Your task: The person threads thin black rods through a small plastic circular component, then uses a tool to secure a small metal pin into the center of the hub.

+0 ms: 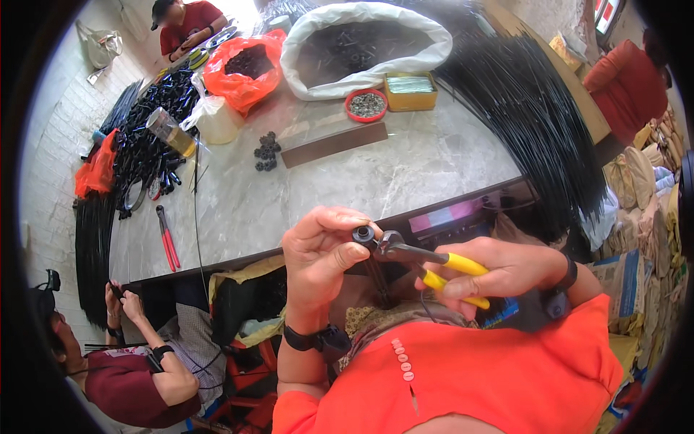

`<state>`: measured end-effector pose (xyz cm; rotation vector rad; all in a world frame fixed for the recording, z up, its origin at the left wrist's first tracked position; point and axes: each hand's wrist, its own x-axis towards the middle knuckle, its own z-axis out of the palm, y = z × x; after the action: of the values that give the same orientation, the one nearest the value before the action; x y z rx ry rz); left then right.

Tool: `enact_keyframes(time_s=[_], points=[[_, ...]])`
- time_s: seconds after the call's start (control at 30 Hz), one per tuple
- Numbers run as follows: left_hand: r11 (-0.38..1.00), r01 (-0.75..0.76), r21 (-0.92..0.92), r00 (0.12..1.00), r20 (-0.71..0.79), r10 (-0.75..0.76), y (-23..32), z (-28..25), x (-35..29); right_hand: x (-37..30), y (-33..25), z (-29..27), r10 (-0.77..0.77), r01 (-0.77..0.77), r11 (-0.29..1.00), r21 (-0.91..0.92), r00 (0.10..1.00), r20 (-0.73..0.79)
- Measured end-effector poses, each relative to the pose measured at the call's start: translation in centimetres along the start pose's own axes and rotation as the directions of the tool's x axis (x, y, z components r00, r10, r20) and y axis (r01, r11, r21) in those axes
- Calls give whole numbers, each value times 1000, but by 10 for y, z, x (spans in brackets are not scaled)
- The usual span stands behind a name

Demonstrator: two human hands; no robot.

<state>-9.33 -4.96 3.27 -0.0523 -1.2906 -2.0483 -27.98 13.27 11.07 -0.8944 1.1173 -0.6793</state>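
Over the table's front edge, my left hand [316,249] pinches a small black round fitting [363,234] with a hole in its top between thumb and fingers. Dark thin lengths hang below the fitting, but I cannot tell whether they join it. My right hand [506,266] is wrapped round the yellow handles of a pair of pliers [418,253]. The metal jaws of the pliers point left and meet the side of the fitting, beside my left thumb. What lies between the jaws is too small to make out.
On the grey marbled table [238,206] are red-handled pliers [168,237], black knobs [267,150], a brown bar [335,145], a red dish of metal bits [366,105] and a white sack [365,47]. Long black rods [520,108] cover the right. Co-workers sit left [137,376] and far [189,27].
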Motion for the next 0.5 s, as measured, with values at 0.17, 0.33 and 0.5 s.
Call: enact_keyframes(time_s=[0.17,0.33,0.5], points=[[999,0,-43,1000,20,1,-2,-4,1,3,4,3,-6,-1,989,148,999,50],[999,2,-34,1000,7,-2,0,-3,-1,1,1,8,-86,79,968,240,996,21],[999,9,-41,1000,22,-8,1,-5,-1,0,1,5,-80,59,963,262,994,68]])
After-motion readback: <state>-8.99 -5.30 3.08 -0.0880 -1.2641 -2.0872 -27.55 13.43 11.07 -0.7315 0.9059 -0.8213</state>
